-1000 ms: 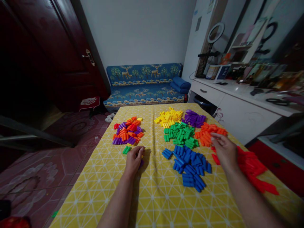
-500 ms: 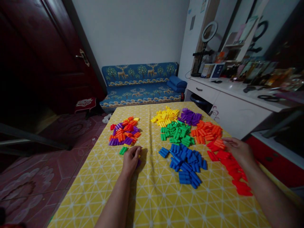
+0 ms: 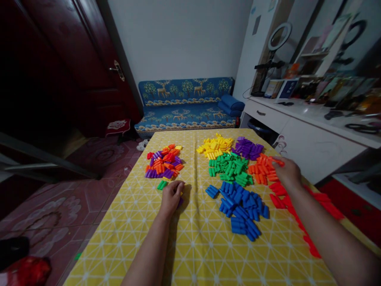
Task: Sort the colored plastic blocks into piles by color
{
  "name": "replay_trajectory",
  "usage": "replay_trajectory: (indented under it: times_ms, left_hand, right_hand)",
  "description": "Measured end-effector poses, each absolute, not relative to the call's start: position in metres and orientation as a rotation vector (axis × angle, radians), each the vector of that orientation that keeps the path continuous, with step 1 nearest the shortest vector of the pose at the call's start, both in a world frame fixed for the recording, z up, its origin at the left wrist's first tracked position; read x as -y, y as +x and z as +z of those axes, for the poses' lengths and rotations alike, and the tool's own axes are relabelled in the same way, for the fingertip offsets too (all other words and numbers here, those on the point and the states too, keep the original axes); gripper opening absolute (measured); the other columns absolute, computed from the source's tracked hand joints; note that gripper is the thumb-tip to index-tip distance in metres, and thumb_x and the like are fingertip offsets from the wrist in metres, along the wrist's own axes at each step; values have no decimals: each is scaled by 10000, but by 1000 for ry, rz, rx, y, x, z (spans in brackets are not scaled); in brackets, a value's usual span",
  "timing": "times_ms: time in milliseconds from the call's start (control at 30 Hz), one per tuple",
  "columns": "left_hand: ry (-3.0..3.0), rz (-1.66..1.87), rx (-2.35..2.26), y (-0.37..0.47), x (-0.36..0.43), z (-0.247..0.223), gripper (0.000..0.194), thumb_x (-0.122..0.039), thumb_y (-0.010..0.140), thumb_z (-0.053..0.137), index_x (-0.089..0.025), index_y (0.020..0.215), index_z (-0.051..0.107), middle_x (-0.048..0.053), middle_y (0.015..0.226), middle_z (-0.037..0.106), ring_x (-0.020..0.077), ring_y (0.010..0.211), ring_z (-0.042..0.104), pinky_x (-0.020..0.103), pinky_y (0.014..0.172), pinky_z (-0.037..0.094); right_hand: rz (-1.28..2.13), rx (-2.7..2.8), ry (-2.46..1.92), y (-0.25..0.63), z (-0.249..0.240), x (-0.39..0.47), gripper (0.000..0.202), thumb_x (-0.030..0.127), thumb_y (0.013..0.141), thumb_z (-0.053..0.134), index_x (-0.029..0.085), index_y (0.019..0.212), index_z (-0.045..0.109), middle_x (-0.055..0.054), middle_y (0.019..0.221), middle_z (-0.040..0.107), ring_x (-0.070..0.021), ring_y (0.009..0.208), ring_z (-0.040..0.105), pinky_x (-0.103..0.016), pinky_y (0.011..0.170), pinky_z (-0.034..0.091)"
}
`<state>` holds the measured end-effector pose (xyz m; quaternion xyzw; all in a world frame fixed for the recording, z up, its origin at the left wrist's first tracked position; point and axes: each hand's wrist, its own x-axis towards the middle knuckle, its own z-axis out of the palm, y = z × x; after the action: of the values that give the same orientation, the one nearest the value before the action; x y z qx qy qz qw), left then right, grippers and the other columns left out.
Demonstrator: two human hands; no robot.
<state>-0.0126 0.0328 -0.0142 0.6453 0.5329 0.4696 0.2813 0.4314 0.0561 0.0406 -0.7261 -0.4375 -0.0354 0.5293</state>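
My left hand [image 3: 172, 196] rests on the table with its fingers curled closed. Bits of purple and yellow plastic building blocks show at its right edge, mostly hidden by the hand. A green block [image 3: 162, 185] lies just beyond it, near a mixed pile [image 3: 163, 163] of orange, purple, red and yellow blocks. Over the far right, my right hand [image 3: 287, 172] pinches an orange building block [image 3: 278, 161] at the edge of the orange pile [image 3: 262, 169]. Red blocks [image 3: 278, 194] lie beneath and beside the right forearm, which partly covers them.
Yellow [image 3: 214, 146], purple [image 3: 247, 147], green [image 3: 229, 167] and blue blocks [image 3: 241, 206] lie in separate piles on the yellow patterned tablecloth [image 3: 196, 246]. Behind the table stands a blue sofa [image 3: 184, 107]. A white dresser [image 3: 309, 123] borders the right side.
My right hand has moved away from the red and orange border, farther back over the orange pile, with an orange block at its fingertips. The left hand keeps its place; the view has turned slightly left.
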Motion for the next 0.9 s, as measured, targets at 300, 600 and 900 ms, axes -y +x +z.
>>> replay_trajectory:
  times_ms: [300,600,900]
  left_hand:
    - [1683,1383,-1445,-14,-30,-15,279,-364,930,513,-176,912,719,51,820,747,183,755,684,289,718,519]
    - [1661,1815,-1675,-27,-33,-17,196,-271,931,502,-203,974,681,66,985,702,209,978,650,354,913,501]
    - [1785,1334,-2338,-67,-86,2,562,-425,813,672,-229,1329,566,155,1385,503,333,1315,443,491,1116,351]
  right_hand:
    - [549,1659,-1140,170,15,1,272,195,837,552,228,1075,679,-89,1206,658,-232,1131,614,-394,884,559]
    - [419,1858,-1201,104,-24,9,501,148,791,624,199,1288,587,-120,1357,589,-283,1276,525,-494,1073,447]
    - [527,1616,-1131,107,-31,-1,248,261,896,567,192,1122,640,-116,1149,679,-246,1104,613,-448,965,515]
